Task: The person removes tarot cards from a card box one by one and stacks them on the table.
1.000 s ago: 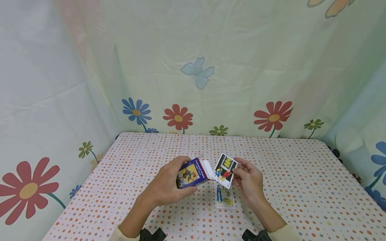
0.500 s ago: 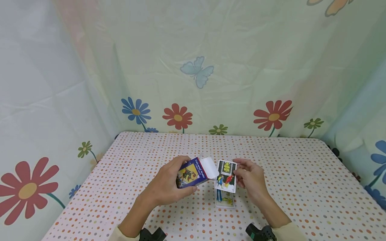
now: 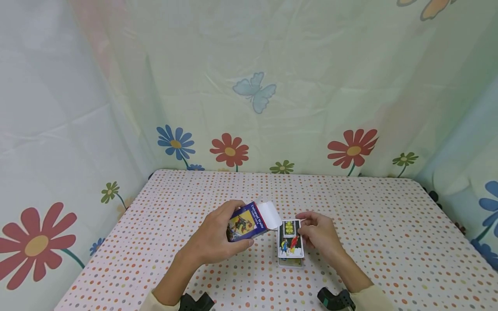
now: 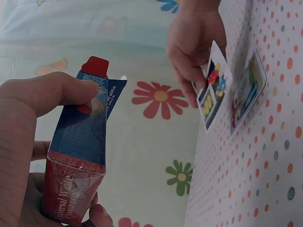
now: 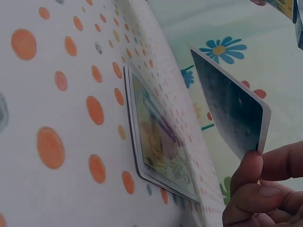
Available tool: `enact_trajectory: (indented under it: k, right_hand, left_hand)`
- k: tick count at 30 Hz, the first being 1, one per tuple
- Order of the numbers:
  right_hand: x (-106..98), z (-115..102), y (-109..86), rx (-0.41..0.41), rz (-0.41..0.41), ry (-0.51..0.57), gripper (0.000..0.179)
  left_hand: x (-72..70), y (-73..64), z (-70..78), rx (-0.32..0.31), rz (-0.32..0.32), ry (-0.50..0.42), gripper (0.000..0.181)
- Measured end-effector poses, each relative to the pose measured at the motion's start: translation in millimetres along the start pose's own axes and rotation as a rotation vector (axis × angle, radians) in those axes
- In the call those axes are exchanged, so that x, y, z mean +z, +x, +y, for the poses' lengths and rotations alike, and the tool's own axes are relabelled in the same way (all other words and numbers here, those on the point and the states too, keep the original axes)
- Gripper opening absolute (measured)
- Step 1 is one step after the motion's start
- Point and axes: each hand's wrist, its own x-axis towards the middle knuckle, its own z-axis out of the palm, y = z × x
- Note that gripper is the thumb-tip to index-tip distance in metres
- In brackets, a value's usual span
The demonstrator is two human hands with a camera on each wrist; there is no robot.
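Observation:
My left hand (image 3: 218, 235) grips a blue and red tarot deck box (image 3: 246, 222), thumb on one side and fingers on the other. Its white end flap (image 3: 269, 214) stands open, pointing right. Between thumb and fingers, my right hand (image 3: 320, 233) pinches a tarot card (image 3: 291, 244) with a dark picture of yellow, red and blue figures. The right wrist view shows that card's starry dark blue back (image 5: 232, 99). Under it on the table lies a small stack of face-up tarot cards (image 5: 161, 135), mostly covered by the held card in the head view. A gap shows between card and stack.
A white cloth with coloured dots covers the table (image 3: 186, 194). Behind it hangs a pale curtain (image 3: 303, 86) printed with flowers and a butterfly, and similar curtains close off both sides. A dark wrist device (image 3: 336, 299) sits on each forearm.
My right hand has brought the card down and nearer to me, straightening it and covering more of the stack. The box stays nearly still in my left hand, its flap now more exposed.

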Motion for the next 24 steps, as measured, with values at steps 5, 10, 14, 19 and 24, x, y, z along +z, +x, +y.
enact_trajectory:
  k: [5,10,14,19,24]
  right_hand:
    - [5.1,6.1,1.4,-0.010,-0.011,-0.074,0.038]
    - [8.0,10.1,3.1,-0.031,0.015,-0.151,0.039]
    - [9.2,11.9,3.1,-0.038,0.034,-0.209,0.039]
    - [11.6,13.3,2.9,-0.047,0.049,-0.300,0.036]
    - [12.6,15.2,1.7,-0.080,0.047,-0.362,0.034]
  left_hand:
    - [0.1,0.1,0.2,0.001,0.002,0.003,0.074]
    - [0.3,0.2,0.0,0.005,0.004,0.002,0.074]
    - [0.1,0.2,0.1,0.010,0.003,0.002,0.075]
    - [-0.5,0.0,0.4,0.011,0.003,-0.003,0.075]
    - [-0.5,-0.1,0.2,0.011,0.000,-0.005,0.075]
